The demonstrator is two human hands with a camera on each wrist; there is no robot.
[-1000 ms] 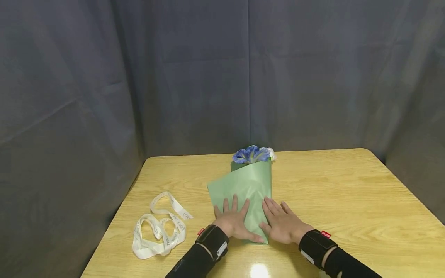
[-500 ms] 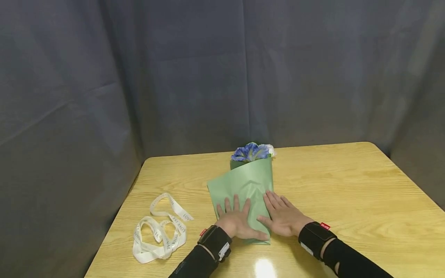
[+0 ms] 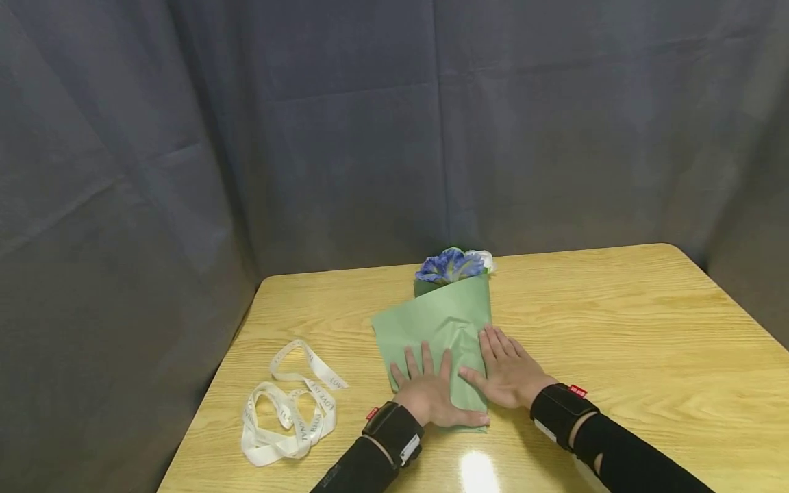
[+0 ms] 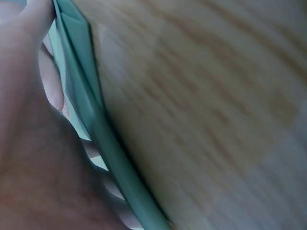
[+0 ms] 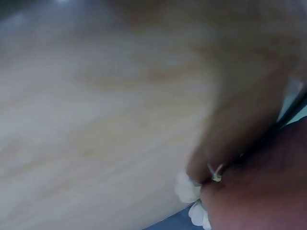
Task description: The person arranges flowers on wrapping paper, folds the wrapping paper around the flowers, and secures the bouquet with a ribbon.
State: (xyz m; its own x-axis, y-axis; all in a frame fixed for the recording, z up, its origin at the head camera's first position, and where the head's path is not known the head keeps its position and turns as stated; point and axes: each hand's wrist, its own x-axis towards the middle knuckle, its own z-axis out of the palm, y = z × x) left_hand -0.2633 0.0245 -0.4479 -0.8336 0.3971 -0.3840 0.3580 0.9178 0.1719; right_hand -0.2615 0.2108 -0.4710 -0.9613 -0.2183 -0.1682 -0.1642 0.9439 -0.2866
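A bouquet wrapped in green paper [image 3: 419, 322] lies on the table, its blue flower [image 3: 448, 266] and white flower [image 3: 483, 260] showing at the far end. My left hand [image 3: 429, 396] rests on the lower part of the wrap with straight, spread fingers, the thumb pointing right along the near end. Along the right edge of the wrap lies my right hand [image 3: 508, 373], fingers straight and together, the thumb on the paper. In the left wrist view the folded edge of the green paper [image 4: 103, 129] runs close under the left palm. The stems are hidden inside the wrap.
To the left on the wooden table [image 3: 616, 329] lies a loosely looped white ribbon [image 3: 290, 418] with printed lettering. A dark grey curtain [image 3: 345, 150] hangs behind the table and along both sides.
The right hand has slid slightly farther along the wrap's right edge. The left hand stays pressed on the paper. The head view has shifted a little.
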